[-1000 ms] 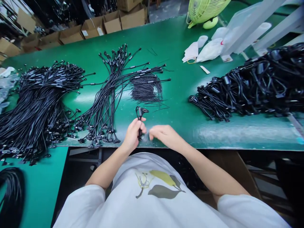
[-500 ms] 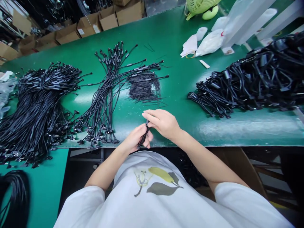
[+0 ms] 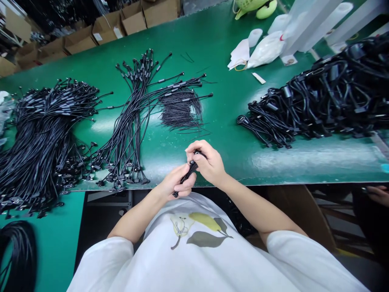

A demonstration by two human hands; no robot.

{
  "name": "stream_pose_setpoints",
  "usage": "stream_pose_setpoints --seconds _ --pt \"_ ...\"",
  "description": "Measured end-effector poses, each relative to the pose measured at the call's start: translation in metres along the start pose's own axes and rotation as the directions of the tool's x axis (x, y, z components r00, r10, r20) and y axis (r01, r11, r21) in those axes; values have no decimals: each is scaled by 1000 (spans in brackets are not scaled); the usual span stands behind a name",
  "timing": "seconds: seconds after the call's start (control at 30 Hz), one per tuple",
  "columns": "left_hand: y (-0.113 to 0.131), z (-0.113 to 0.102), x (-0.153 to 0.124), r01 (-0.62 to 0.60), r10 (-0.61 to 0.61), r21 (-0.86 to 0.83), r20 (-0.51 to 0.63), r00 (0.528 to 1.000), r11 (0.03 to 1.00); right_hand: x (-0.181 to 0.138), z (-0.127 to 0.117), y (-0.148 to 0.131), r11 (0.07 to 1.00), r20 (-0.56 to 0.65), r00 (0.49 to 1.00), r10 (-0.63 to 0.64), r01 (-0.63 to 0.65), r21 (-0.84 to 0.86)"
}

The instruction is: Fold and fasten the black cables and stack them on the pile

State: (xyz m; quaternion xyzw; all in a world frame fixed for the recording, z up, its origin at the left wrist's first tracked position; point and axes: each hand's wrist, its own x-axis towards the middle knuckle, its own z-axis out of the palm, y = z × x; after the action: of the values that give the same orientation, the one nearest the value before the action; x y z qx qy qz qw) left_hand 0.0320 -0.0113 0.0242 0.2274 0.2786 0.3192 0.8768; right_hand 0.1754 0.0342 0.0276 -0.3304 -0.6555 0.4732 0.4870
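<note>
At the left edge of the green, smooth-topped table (image 3: 225, 121) lies a crumpled clear plastic bag (image 3: 5, 115). Near left, a thick black cable coil (image 3: 28, 251) rests on a lower green surface. Beside the bag, a large heap of black cables with grey sleeves (image 3: 45, 138) extends to the table's near edge; a row of brown cardboard boxes (image 3: 106, 30) stands at far left. To the right of the heap lies a smaller, loosely crossed bunch of black cables (image 3: 129, 109).

The left hand (image 3: 170, 182) is closed, its fingers wrapped around the lower part of a compact black cable bundle (image 3: 187, 173). The bundle is tilted, its upper end to the right, at the table's near edge. Beyond it is a pile of thin, short black wires (image 3: 176, 111). The right hand (image 3: 211, 162) is partly closed, thumb and curled fingers gripping the bundle's upper end.

Farther right lie a white flat strip (image 3: 258, 78) and a long heap of bundled black cables (image 3: 322, 97). At the right edge, a co-worker's hand (image 3: 379, 195) is partly visible.
</note>
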Motion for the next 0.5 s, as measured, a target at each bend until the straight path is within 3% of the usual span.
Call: stream_pose_setpoints --seconds 0.13,0.27,0.37,0.5 --pt "-3 -5 1 -62 80 200 -83 993 978 10 -6 2 947 105 986 -129 154 -282" --pt "-2 -7 -2 -48 164 475 -205 965 879 12 -11 13 753 226 960 -168 273 -598" --pt "-5 -3 -4 -71 280 629 -240 930 774 9 -9 22 665 244 952 -186 305 -682" --pt "-12 0 -3 -139 378 684 -212 901 716 10 -8 22 664 248 952 -178 302 -684"
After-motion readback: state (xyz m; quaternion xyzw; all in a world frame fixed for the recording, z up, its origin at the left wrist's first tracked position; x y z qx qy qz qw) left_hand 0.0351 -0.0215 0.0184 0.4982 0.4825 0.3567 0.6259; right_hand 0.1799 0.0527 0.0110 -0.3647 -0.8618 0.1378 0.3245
